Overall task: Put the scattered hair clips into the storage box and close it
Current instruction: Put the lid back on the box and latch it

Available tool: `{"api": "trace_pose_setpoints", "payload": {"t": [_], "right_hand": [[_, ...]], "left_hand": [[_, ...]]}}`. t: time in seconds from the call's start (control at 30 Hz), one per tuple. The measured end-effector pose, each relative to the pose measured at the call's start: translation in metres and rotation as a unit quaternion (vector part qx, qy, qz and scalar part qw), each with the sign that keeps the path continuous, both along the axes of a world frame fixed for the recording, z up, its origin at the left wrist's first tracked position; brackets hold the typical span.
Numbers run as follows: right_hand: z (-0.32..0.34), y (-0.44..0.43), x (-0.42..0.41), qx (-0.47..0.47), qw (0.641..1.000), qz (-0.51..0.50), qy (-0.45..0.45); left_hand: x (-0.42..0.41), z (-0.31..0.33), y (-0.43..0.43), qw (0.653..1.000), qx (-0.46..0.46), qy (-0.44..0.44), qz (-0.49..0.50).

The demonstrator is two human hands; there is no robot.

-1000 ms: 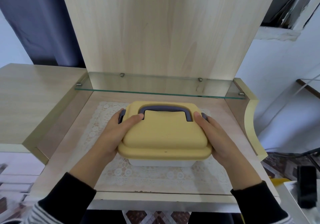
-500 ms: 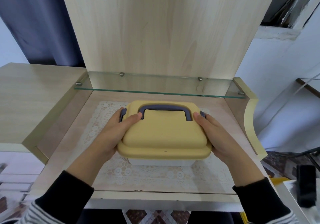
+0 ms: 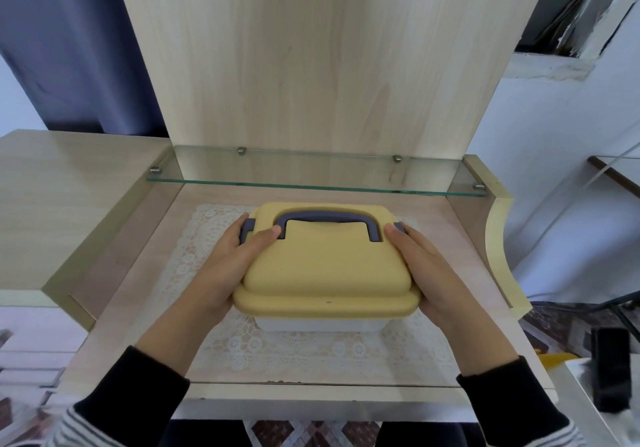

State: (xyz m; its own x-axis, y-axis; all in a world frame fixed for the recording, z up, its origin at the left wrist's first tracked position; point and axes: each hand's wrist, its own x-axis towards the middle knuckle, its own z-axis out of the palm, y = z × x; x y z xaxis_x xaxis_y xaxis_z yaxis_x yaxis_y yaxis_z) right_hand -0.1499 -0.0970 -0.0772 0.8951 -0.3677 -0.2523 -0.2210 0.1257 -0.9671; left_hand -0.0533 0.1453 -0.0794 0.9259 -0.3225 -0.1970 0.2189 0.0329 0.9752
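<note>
I have the box (image 3: pixel 325 273) sitting on a lace mat (image 3: pixel 311 349) at the middle of the counter (image 3: pixel 138 273), nearer the back edge than the front and just in front of a glass shelf (image 3: pixel 311 176). Its yellow lid (image 3: pixel 325 263) is on, over a pale see-through base.

My left hand (image 3: pixel 225 266) grips the left side of the box. The thumb lies on top of the lid and the fingers wrap down around the left latch (image 3: pixel 246 230). My right hand (image 3: pixel 433 270) grips the right side the same way, thumb on top beside the right latch (image 3: pixel 400 228), with its fingers going down the side out of my view. The grey handle (image 3: pixel 329 220) lies flat in its recess between the two thumbs, and neither hand touches it.

No hair clips show anywhere in my view, so I judge they are inside and only the closing is left. I cannot tell whether either latch has snapped home.

I expect the box to handle as light, stiff plastic with smooth, slightly slippery walls. The contents will be loose and will rattle or slide if I tip it. The mat beneath is thin and may creep if I push sideways, so I would press straight down at the lid's sides. To move the box, I would take it by the handle once both latches hold.
</note>
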Motion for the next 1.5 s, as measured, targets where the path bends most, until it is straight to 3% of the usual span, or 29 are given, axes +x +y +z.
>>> {"api": "trace_pose_setpoints", "payload": {"t": [0.1,0.23,0.4,0.83,1.27,1.5], "right_hand": [[0.003,0.001,-0.004,0.060,0.998,0.006,-0.024],[0.001,0.010,-0.017,0.106,0.993,0.004,-0.050],[-0.014,0.026,-0.026,0.161,0.981,-0.036,-0.103],[-0.005,0.027,-0.026,0.187,0.966,-0.074,-0.162],[0.083,-0.052,-0.005,0.138,0.954,-0.100,-0.248],[0.106,-0.098,0.028,0.153,0.953,-0.077,-0.250]], "left_hand": [[-0.004,0.000,0.001,0.999,-0.038,0.013,-0.010],[-0.019,-0.007,0.003,0.986,-0.160,0.030,0.023],[-0.039,-0.025,-0.002,0.977,-0.201,0.032,0.060],[-0.044,-0.004,-0.017,0.966,-0.238,0.014,0.099],[-0.009,0.076,-0.093,0.959,-0.279,-0.054,0.020],[0.022,0.094,-0.145,0.961,-0.271,-0.058,-0.014]]}}
